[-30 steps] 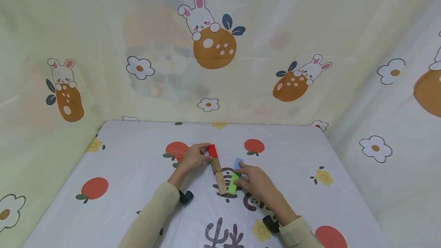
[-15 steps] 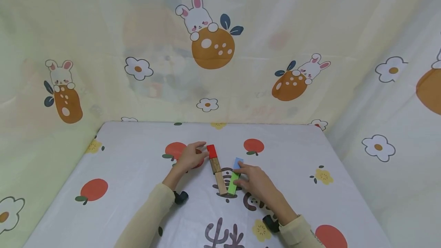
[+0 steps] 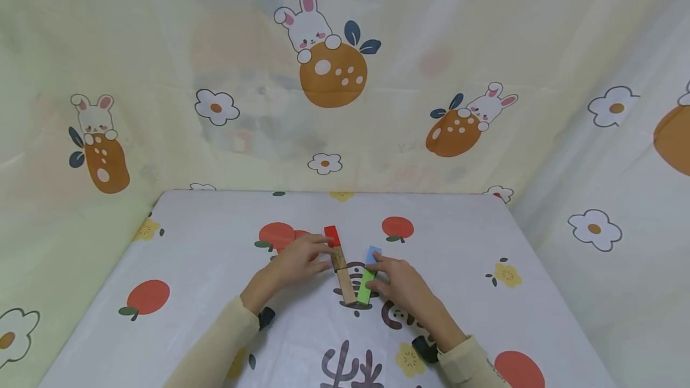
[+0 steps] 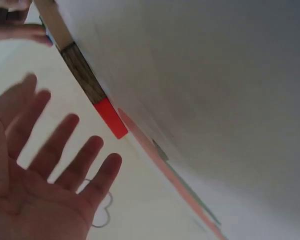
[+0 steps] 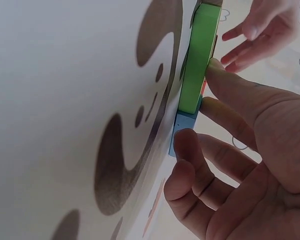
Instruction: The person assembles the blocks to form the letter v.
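Observation:
Two rows of wooden blocks lie end to end on the white cloth, nearly meeting at the near end. The left row has a red block, a dark wood block and a light wood block; the right row has a blue block and a green block. My left hand stands beside the red and dark wood blocks, fingers spread and slightly bent; contact is unclear. With thumb and curled fingers, my right hand holds the green and blue blocks, partly covering them.
The tabletop cloth carries printed fruit, flowers and dark drawings, all flat. A patterned curtain rises behind the table's far edge and along both sides. Each wrist carries a small black camera.
My left hand had its fingers at the red block, drew away to the left, and has now come back lower, beside the dark wood block. The right hand and the blocks have barely moved.

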Demonstrator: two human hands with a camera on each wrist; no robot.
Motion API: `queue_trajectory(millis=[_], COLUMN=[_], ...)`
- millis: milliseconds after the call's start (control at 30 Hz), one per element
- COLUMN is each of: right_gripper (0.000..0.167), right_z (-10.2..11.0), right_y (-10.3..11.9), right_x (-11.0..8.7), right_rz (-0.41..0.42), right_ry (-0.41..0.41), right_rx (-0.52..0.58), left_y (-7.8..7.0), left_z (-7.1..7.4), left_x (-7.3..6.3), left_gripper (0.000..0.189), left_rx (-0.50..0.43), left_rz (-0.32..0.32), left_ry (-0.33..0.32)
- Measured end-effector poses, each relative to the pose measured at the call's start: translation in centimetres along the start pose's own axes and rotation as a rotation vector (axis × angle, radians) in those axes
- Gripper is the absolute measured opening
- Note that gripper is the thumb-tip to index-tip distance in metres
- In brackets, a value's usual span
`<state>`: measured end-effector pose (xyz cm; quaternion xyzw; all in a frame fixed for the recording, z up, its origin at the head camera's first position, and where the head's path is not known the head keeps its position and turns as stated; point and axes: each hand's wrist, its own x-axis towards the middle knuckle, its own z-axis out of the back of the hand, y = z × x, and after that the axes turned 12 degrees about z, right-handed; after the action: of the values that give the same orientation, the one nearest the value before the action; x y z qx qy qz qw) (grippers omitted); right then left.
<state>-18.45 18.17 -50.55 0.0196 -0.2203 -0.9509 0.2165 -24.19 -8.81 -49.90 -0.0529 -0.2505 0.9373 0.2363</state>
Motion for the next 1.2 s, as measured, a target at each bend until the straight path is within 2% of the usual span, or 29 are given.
queue_trajectory(millis=[100, 200, 400, 700, 867, 1200], right_gripper=[0.046, 0.046, 0.048, 0.047, 0.047, 0.047], right_z=[0.0, 0.0, 0.0, -0.1, -0.2, 0.0], right_y=[0.0, 0.1, 0.0, -0.3, -0.2, -0.2], right_x=[0.0, 0.1, 0.2, 0.2, 0.1, 0.0], right_rz=[-0.001, -0.001, -0.006, -0.001, -0.001, 0.007], right_ry=[0.003, 0.009, 0.015, 0.006, 0.005, 0.008], right_rx=[-0.004, -0.008, -0.017, -0.005, -0.001, 0.007], left_y=[-0.6, -1.1, -1.6, -2.5, -3.1, -3.2], left_z=[-0.2, -0.5, -1.2, -1.8, -1.9, -2.0], left_x=[-0.5, -0.7, -0.5, 0.0, -0.2, -0.1], left_gripper=[0.034, 0.037, 0.040, 0.041, 0.037, 0.035], left_rx=[0.064, 0.109, 0.155, 0.155, 0.159, 0.166], left_rz=[-0.069, -0.092, -0.092, -0.079, -0.048, -0.041], left_ry=[0.054, 0.075, 0.051, 0.045, 0.036, 0.048])
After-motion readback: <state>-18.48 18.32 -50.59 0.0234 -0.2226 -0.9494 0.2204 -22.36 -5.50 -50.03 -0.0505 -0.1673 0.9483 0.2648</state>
